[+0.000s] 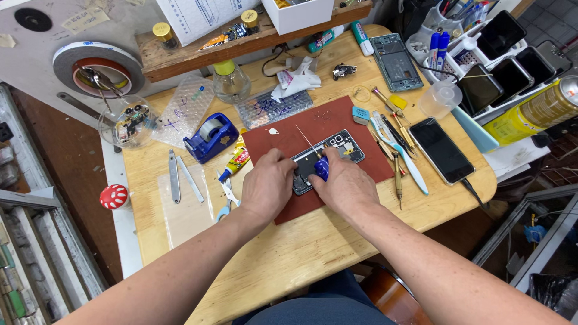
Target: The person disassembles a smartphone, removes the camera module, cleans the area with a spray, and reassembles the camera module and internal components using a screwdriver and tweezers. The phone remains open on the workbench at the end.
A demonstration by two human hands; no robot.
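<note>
Closed R hand point(344, 185) pinches blue-handled screwdriver point(321, 167), tip up, frame ctr; L hand point(268, 183), fingers curled, presses opened phone point(328, 157) on red mat point(289, 138).

Showing pale, matt wood grain across the surface point(313, 241). Looking dull and slightly rough on the red-brown mat point(283, 141). Gleaming as glossy black glass at three o'clock, the phone point(441, 150). Shining as smooth blue plastic, the tape dispenser point(211, 137).
</note>
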